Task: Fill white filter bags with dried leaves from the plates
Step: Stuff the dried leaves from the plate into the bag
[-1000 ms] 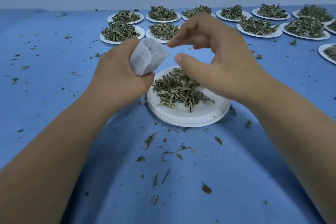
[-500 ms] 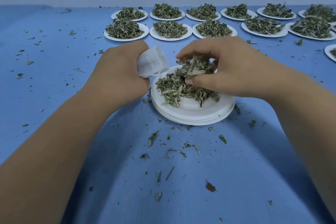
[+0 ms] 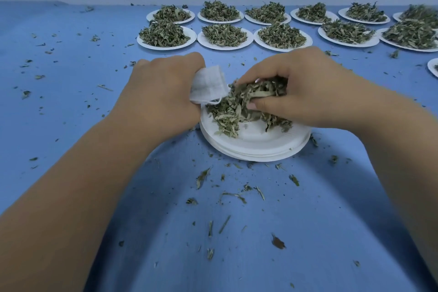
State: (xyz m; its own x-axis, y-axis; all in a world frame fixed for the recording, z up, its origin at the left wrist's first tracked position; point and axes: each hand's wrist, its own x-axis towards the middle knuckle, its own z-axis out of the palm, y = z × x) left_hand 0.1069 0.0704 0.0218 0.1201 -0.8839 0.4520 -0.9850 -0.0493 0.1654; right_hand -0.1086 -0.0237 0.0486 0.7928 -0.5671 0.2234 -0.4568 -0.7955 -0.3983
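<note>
Loose leaf scraps (image 3: 228, 194) lay scattered on the blue tablecloth (image 3: 308, 232) nearest the camera. Behind them sat a stack of white paper plates (image 3: 256, 147) with a pile of dried leaves (image 3: 227, 117) on top. Left hand (image 3: 163, 95) gripped a white filter bag (image 3: 208, 85) at the plate's left edge, mouth toward the leaves. Right hand (image 3: 305, 87) had fingers curled round a clump of leaves (image 3: 258, 90), just beside the bag mouth. Two rows of leaf-filled plates (image 3: 225, 35) sat along the far edge.
</note>
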